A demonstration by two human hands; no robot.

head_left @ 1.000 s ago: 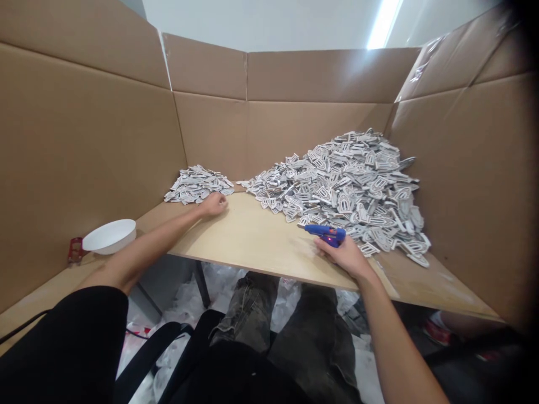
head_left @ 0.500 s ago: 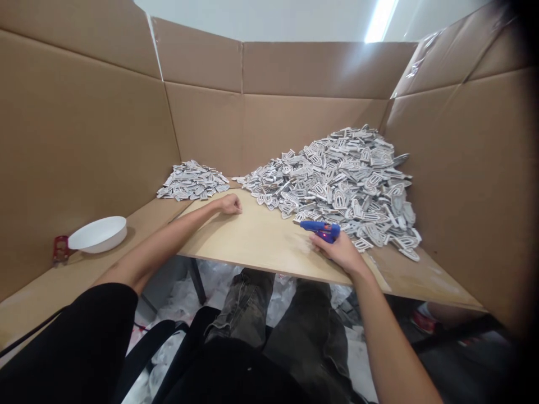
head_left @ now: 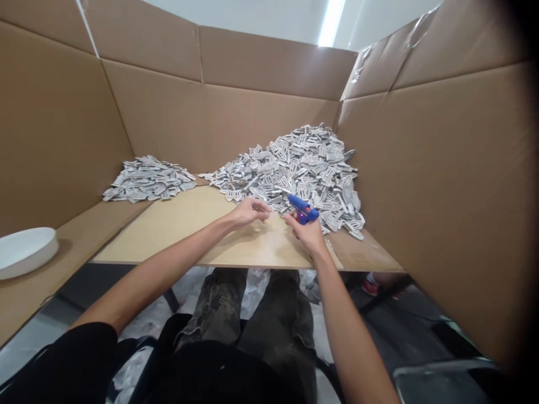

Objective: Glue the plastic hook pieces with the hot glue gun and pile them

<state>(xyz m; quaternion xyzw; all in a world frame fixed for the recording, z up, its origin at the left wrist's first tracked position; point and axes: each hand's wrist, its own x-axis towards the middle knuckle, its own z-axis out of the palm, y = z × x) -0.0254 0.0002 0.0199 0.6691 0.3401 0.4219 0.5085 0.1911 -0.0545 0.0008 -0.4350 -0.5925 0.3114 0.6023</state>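
Observation:
My right hand (head_left: 310,234) is wrapped round a blue glue gun (head_left: 301,207), held above the board with a small red light showing on it. My left hand (head_left: 251,213) is just left of the gun, over the wooden board (head_left: 177,230). Its fingers are loosely bent and apart, and I see nothing in them. Right behind both hands rises a large pile of grey-white slotted flat pieces (head_left: 295,163).
A smaller pile of similar pieces (head_left: 149,179) lies at the back left. A white bowl (head_left: 29,252) stands on the left ledge. Cardboard walls (head_left: 269,112) enclose the table at the back and sides. A person's red shoe (head_left: 370,286) shows under the table.
My left hand has moved right from the small pile's side, its closed fingers loosening. My right hand has raised the glue gun towards the big pile. The view has turned to the right.

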